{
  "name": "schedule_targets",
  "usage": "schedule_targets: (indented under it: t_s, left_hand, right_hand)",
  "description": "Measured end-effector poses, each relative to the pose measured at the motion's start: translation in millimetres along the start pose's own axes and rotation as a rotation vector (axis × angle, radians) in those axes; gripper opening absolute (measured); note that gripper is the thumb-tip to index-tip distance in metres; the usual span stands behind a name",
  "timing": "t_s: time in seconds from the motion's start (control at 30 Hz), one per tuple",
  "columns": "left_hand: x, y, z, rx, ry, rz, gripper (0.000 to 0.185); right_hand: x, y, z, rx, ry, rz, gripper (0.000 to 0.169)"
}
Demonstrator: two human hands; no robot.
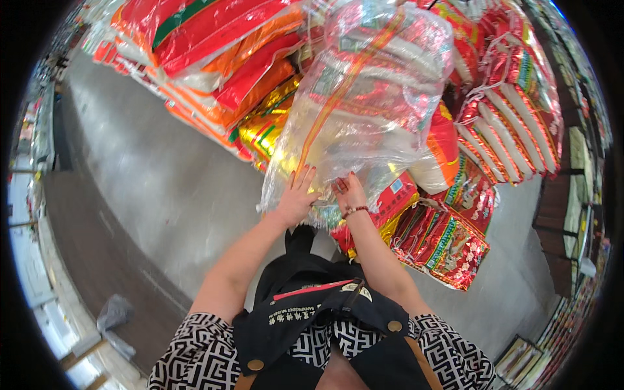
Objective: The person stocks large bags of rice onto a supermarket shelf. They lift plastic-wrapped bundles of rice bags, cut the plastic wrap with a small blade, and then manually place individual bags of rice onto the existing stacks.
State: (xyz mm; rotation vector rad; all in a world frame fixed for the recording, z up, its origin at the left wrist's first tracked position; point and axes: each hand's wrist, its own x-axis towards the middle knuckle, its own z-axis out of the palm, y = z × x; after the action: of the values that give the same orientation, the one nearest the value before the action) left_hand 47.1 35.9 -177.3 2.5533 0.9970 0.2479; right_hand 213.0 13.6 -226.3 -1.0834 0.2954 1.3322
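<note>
A large clear plastic bag [370, 122] with a red-and-gold stripe lies before me, with red-and-white packs showing through it. My left hand [298, 197] rests palm down on the bag's near end, thumb apart from the fingers. Just to its right, my right hand [350, 192] is turned partly palm up, its fingers curled at the film. Whether those fingertips pinch the plastic cannot be made out. A bead bracelet [355, 211] circles the right wrist. Beneath the bag's near end, a red-and-gold package [392, 197] is partly covered.
Stacked red and orange sacks [229, 53] rise at the upper left, beside a gold sack [265, 129]. Bundled red-and-white packs [507, 131] stand on the right. Red printed packages [441, 243] lie lower, near my right forearm. Grey floor [141, 146] stretches left; shelves [575, 209] line the right.
</note>
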Motion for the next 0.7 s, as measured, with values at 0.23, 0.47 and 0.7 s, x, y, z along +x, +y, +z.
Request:
schedule_targets:
  t_s: [0.23, 0.47, 0.7]
  left_hand:
    - [50, -13, -40, -0.383, 0.201, -0.074, 0.018]
    - [74, 27, -147, -0.782, 0.341, -0.007, 0.015]
    - [109, 49, -183, -0.753, 0.244, 0.285, 0.019]
  right_hand:
    - [-89, -60, 41, -0.001, -0.262, -0.390, 0.015]
    - [-145, -8, 28, -0.698, -0.428, -0.874, 0.010]
    - [-39, -48, 96, -1.693, -0.202, -0.926, 0.022]
